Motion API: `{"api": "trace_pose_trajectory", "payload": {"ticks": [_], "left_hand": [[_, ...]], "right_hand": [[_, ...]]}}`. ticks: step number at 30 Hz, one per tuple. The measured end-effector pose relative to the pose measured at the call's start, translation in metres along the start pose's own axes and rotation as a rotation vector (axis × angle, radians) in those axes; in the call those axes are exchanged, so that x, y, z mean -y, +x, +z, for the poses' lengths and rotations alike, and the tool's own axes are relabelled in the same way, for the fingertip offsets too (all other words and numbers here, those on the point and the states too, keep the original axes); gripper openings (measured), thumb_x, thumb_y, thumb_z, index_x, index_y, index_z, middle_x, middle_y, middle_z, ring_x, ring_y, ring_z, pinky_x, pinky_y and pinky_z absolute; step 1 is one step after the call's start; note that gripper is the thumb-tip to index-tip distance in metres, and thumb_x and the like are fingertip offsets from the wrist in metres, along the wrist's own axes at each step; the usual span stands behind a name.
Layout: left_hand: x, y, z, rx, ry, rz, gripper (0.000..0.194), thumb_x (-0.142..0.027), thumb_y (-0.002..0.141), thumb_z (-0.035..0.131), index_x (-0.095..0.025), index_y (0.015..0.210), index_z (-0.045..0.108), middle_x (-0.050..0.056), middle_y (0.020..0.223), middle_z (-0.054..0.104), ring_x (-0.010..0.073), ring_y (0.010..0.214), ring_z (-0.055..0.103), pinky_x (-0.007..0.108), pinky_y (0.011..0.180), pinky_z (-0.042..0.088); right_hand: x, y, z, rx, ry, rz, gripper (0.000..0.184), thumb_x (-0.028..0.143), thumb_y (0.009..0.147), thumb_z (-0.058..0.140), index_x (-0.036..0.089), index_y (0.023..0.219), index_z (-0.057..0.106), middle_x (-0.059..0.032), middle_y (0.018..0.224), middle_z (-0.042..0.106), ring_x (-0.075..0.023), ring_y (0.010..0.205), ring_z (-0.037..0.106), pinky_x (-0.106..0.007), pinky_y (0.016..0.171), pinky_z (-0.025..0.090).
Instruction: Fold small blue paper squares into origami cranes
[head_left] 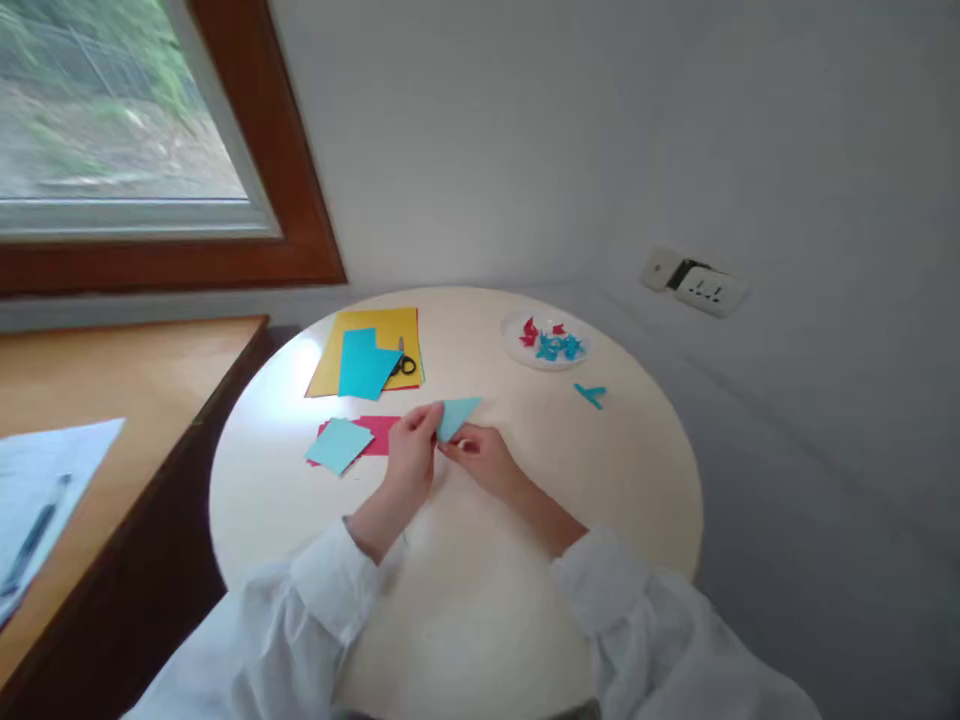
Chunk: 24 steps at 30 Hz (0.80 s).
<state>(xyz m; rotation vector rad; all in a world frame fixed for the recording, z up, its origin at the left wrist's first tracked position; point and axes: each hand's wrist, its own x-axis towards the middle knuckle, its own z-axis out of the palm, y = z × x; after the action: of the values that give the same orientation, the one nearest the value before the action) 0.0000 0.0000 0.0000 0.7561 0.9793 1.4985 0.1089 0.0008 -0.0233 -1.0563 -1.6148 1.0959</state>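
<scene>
A light blue piece of paper, folded into a triangle, is held up between both hands over the middle of the round table. My left hand pinches its left side. With thumb and fingers closed, my right hand grips the lower edge. Left of my hands, a pale blue paper square lies on top of pink paper. Part of the pink sheet is hidden behind my left hand.
Behind lie a yellow sheet, bright blue paper and black-handled scissors. A clear plate at the back right holds small red and blue folded pieces. A blue strip piece lies before it. A wooden desk stands left.
</scene>
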Motion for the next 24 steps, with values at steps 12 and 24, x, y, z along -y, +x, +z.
{"api": "trace_pose_trajectory", "payload": {"ticks": [12, 24], "left_hand": [[-0.007, -0.0044, 0.004, 0.014, -0.026, -0.033, 0.02, -0.032, 0.06, 0.07, -0.014, 0.061, 0.061, -0.004, 0.056, 0.053, 0.0068, 0.053, 0.043, 0.021, 0.052, 0.033], [-0.0069, -0.0042, 0.0036, 0.014, -0.016, -0.036, 0.021, -0.033, 0.06, 0.07, -0.014, 0.064, 0.062, -0.002, 0.059, 0.056, 0.008, 0.055, 0.047, 0.022, 0.055, 0.035]], "right_hand": [[0.001, 0.0004, 0.0002, 0.011, -0.004, 0.002, 0.014, 0.029, 0.069, 0.058, 0.017, 0.063, 0.06, -0.0038, 0.071, 0.065, -0.0143, 0.064, 0.055, -0.027, 0.06, 0.041], [0.0028, 0.0, -0.0002, -0.014, 0.028, -0.006, 0.016, 0.032, 0.07, 0.059, 0.017, 0.067, 0.062, -0.0028, 0.073, 0.065, -0.0138, 0.066, 0.055, -0.026, 0.06, 0.041]]}}
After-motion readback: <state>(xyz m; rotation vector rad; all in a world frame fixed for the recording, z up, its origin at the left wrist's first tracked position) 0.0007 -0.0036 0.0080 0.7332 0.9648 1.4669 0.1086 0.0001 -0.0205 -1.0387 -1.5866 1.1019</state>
